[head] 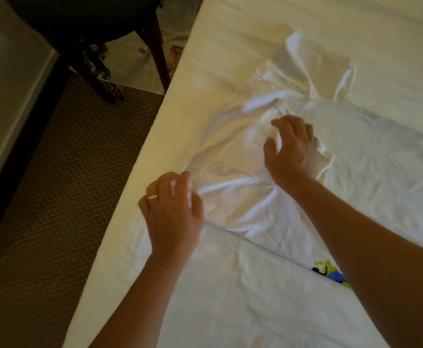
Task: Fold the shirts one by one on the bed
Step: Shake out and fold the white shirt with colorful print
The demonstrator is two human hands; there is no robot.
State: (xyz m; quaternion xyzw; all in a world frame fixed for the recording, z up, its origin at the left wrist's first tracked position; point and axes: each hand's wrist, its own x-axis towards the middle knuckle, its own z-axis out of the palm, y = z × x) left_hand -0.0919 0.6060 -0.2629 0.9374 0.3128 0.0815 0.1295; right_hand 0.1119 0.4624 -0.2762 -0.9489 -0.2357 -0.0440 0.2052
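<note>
white shirt lies crumpled near the left edge of the bed, handy for folding | left hand pinches shirt cloth by that edge, maybe to pull it flat | right hand rests on shirt further in, fingers bent, holding nothing | colour print on cloth, no words to read

A dark chair with reddish-brown wooden legs is seen at the upper left, standing on a brown patterned carpet. Sheets of newspaper are spread on the floor under and behind the chair legs. A pale wall with a light baseboard is seen along the left edge, and a dark strip is seen below it.
</note>
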